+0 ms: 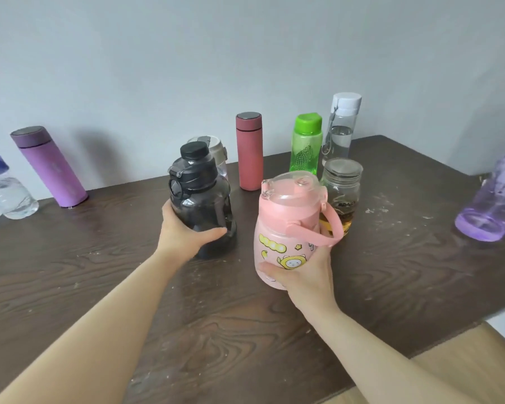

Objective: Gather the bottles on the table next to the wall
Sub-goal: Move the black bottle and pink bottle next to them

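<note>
My left hand (184,231) grips a dark smoky bottle with a black cap (201,193) near the table's middle. My right hand (306,275) holds a pink cartoon-print bottle with a strap (286,223), tilted and lifted off the table. Behind them, close to the wall, stand a red flask (249,151), a green bottle (306,144), a clear bottle with a white cap (341,126) and a glass jar holding amber liquid (343,191). A grey-lidded bottle (217,151) is mostly hidden behind the dark one.
A purple flask (48,167) and a clear water bottle with a blue label (3,185) stand at the left by the wall. A translucent purple bottle (496,199) stands at the right edge. The dark wooden table (245,330) meets the grey wall (158,53) at the back.
</note>
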